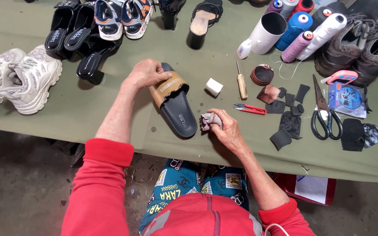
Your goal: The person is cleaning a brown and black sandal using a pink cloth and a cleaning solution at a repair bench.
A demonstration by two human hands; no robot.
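Your right hand (228,129) clutches a crumpled rag (209,120) at the slipper's (178,109) four o'clock; your left hand (147,73) grips its strap (168,87) at eleven.

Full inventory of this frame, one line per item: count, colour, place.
slide sandal: 1, black with tan strap, table centre
rag: 1, grey, crumpled in right hand
white block: 1, right of sandal
awl: 1, wooden handle
snips: 1, red
scissors: 1, black
thread cones: several, mixed colours, top right
rubber scraps: several, black
white sneakers: 2, far left
black sandals: several, top left
boots: 2, brown, right
table: 1, green cover
left hand: on sandal strap
right hand: gripping rag
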